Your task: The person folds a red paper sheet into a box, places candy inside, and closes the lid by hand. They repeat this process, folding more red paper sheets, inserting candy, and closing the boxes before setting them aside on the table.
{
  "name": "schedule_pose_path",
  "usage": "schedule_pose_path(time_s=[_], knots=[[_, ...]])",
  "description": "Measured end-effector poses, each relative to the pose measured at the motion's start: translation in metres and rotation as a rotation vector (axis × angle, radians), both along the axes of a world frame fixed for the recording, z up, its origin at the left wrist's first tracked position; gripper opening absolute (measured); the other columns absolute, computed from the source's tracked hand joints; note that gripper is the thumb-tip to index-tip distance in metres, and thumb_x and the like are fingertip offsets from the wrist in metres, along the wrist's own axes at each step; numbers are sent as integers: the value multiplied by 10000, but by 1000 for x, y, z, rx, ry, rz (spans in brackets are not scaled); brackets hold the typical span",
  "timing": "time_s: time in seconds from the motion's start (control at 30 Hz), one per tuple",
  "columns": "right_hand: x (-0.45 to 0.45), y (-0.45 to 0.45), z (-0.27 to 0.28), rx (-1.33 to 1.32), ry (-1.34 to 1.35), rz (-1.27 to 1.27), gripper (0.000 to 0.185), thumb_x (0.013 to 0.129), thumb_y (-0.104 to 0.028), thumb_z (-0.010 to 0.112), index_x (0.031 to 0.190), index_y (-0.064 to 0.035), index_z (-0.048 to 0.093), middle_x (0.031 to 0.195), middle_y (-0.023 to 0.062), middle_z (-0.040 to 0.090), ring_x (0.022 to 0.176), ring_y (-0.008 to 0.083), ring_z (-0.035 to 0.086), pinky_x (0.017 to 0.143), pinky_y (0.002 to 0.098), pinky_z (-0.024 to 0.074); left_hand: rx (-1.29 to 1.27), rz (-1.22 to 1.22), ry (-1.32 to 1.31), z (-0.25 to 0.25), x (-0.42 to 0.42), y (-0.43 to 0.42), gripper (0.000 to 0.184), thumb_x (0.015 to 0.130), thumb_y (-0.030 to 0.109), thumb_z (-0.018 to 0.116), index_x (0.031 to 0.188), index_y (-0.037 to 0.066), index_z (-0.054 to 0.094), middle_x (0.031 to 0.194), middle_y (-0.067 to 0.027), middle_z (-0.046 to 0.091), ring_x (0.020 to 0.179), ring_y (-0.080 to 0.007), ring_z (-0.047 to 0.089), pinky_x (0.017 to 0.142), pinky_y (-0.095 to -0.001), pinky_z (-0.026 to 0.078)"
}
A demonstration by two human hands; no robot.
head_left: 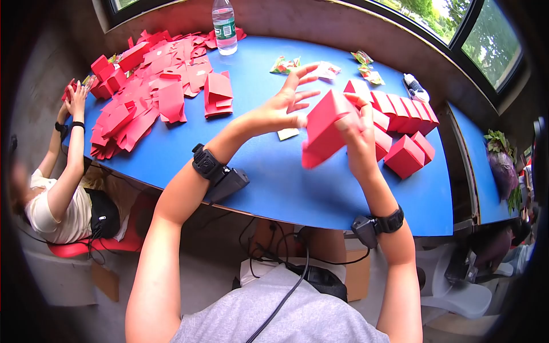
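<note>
My right hand (pixel 359 137) grips a red folded box (pixel 326 127) by its right side, raised above the blue table (pixel 274 166) and tilted. To the left of that box, my left hand (pixel 281 108) is open with its fingers spread, holding nothing. Right behind and beside my right hand stand several finished-looking red boxes (pixel 405 155) in a row and a small cluster. A flat red box blank (pixel 218 94) stands partly folded left of my left hand. A small pale packet (pixel 287 134) lies between the hands.
A large pile of flat red pieces (pixel 166 74) covers the table's left part. A water bottle (pixel 225 28) stands at the back. Snack packets (pixel 285 64) and a white-and-dark bottle (pixel 415 87) lie along the far side. Another person (pixel 63 188) handles red boxes at far left.
</note>
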State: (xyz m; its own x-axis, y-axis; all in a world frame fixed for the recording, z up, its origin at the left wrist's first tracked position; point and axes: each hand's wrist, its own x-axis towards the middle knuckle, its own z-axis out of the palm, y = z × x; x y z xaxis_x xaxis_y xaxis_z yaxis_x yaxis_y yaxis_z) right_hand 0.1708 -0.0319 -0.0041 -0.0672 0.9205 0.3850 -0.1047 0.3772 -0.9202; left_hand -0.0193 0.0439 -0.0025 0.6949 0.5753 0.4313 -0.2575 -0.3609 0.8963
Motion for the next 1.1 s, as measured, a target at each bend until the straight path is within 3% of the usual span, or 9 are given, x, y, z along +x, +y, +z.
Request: schedule_pose_path(time_s=[0.1,0.17,0.3,0.43,0.47,0.6,0.77,0.87,1.1], knots=[[-1,-6,12,-349,266,222,548,943,-526,394,1200,-50,478,1109,104,588,1032,192,589,888,330,487,229,-48,7,8,-11,1,1549,374,511,908,1474,119,-109,1542,-155,-4,1421,-357,80,1128,-521,169],[-4,-3,10,-508,289,238,522,971,-496,331,1223,-60,470,1115,99,588,1029,188,592,881,342,494,638,-45,210,15,-11,-5,1498,400,488,911,1489,137,-56,1549,-154,-15,1431,-333,24,1138,-512,105],[-3,-6,6,-605,267,292,518,989,-488,265,1298,-99,412,1169,94,561,1050,200,594,854,393,530,600,-46,401,21,-9,-19,1442,398,477,912,1502,139,48,1547,-163,38,1428,-338,54,1129,-500,126],[-3,2,-3,-675,213,248,534,989,-501,243,1316,-108,396,1178,91,556,1040,204,598,834,411,541,459,30,229,17,-4,-20,757,638,334,844,1290,150,505,1486,-185,252,1383,-350,228,1107,-495,207],[-2,1,-2,-685,205,267,537,988,-504,241,1314,-109,400,1176,93,556,1038,204,599,836,412,541,457,24,230,16,-3,-20,757,638,334,844,1290,150,505,1486,-185,252,1383,-350,228,1107,-495,207],[0,1,0,-692,179,299,560,978,-528,242,1304,-106,413,1183,98,555,1041,225,598,850,440,527,495,62,98,20,0,-25,169,748,84,718,910,123,689,1435,-174,355,1362,-344,295,1090,-527,263],[0,3,-6,-711,227,232,562,970,-532,255,1288,-103,432,1185,109,556,1033,236,601,855,461,520,656,14,114,27,-6,-22,194,707,59,741,883,141,726,1435,-147,382,1339,-335,345,1080,-511,287],[-1,2,-8,-696,303,278,517,971,-492,358,1254,-68,448,1134,136,570,970,224,627,774,391,581,605,46,194,18,-1,-23,361,686,92,772,1036,126,688,1451,-131,373,1319,-337,376,1062,-449,332],[2,4,-3,-754,213,235,522,974,-493,329,1266,-72,427,1089,132,592,952,240,645,700,398,612,797,195,295,20,-3,-20,595,627,222,815,1178,177,592,1455,-125,342,1318,-353,357,1058,-468,352]])
